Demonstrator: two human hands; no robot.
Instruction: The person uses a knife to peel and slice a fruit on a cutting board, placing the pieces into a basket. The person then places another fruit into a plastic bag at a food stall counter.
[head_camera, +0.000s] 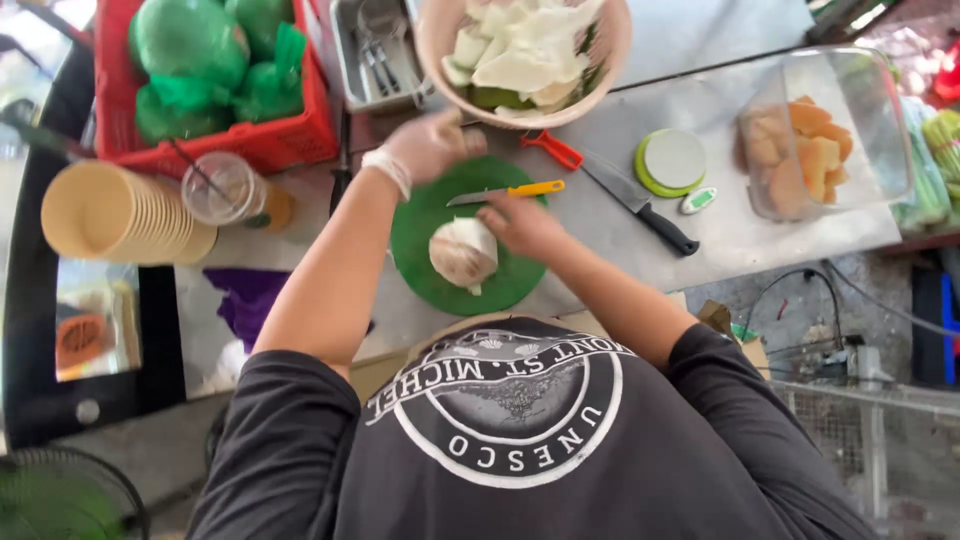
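A peeled whitish fruit (463, 252) lies on a round green cutting board (440, 290) in front of me. My right hand (520, 225) rests on the board just right of the fruit, fingers loose, below a small yellow-handled knife (510, 192) that lies flat on the board. My left hand (430, 145), with a white band at the wrist, is blurred at the board's far edge, just under the rim of a pink bowl (610, 70) heaped with pale peel. Whether it holds anything cannot be told.
A large black-handled knife (640, 205), an orange-handled tool (550, 150) and a round green-and-white disc (670, 162) lie to the right. A clear tub of orange fruit pieces (820, 140) is far right. Left: a red crate (270, 140) of green bags, stacked beige bowls (120, 215), a plastic cup (225, 188).
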